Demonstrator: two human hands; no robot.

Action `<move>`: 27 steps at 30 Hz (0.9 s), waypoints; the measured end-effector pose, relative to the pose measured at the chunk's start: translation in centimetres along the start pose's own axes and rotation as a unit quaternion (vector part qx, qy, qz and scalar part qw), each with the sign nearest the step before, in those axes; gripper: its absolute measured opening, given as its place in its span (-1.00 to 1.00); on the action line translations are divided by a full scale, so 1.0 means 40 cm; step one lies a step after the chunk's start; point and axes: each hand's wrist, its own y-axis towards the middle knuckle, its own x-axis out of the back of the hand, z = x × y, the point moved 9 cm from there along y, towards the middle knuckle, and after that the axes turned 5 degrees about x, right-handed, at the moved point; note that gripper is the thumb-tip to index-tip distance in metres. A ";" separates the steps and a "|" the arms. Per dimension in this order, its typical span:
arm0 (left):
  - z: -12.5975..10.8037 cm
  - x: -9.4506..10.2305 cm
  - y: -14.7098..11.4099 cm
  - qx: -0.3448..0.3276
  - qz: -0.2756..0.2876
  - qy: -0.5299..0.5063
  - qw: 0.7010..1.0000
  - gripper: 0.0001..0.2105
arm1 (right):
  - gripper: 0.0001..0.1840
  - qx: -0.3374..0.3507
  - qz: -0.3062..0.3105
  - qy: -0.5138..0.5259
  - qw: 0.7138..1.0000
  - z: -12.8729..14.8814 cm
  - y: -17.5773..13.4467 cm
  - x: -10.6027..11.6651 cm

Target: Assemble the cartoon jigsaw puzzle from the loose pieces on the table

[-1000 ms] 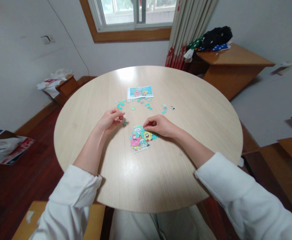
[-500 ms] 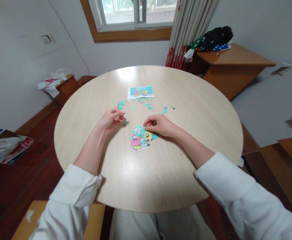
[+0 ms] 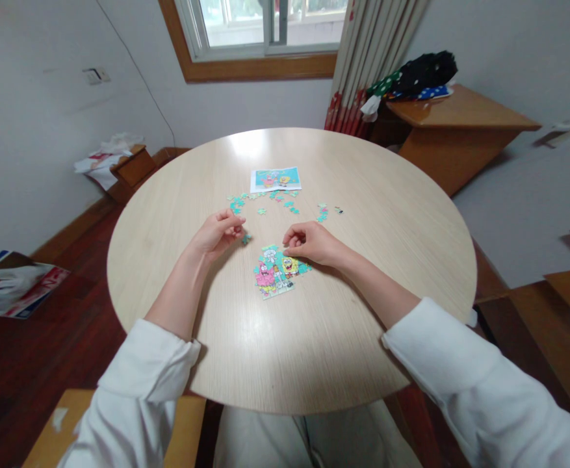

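The round table (image 3: 265,364) spreads all around the joined puzzle (image 3: 266,278); beyond that puzzle lies the printed picture (image 3: 275,180). At the puzzle's far edge is my right hand (image 3: 310,242), fingers curled, thumb and index nearly meeting, whether on a piece I can't tell. Left of the puzzle, my left hand (image 3: 215,235) is loosely curled, its hold unclear, beside a small teal piece (image 3: 247,239)

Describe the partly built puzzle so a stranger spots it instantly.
Start at the pale round table, then look beside the right hand for the partly built puzzle. Unlike the scattered loose pieces and the rectangular picture sheet beyond it, this is a joined, uneven-edged patch showing pink and yellow characters.
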 end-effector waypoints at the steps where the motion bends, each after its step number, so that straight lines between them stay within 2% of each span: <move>1: 0.001 0.001 0.001 -0.001 0.001 -0.001 1.000 -0.66 | -0.87 -0.002 0.001 0.001 1.000 -0.001 0.000 0.000; 12: 0.001 0.002 0.001 0.000 0.000 0.010 1.000 -0.63 | -0.89 -0.009 0.023 0.014 1.000 0.009 -0.004 -0.010; 21: 0.001 0.003 -0.001 -0.001 -0.005 0.005 1.000 -0.64 | -0.98 -0.014 -0.007 0.037 0.999 0.019 -0.005 0.011; 24: -0.002 0.005 -0.003 -0.002 -0.016 0.011 1.000 -0.62 | -0.96 0.018 0.010 -0.007 1.000 0.033 -0.007 0.000; 27: -0.001 0.004 -0.003 0.000 -0.015 0.012 1.000 -0.62 | -0.91 0.096 0.007 -0.078 0.992 0.069 -0.012 -0.009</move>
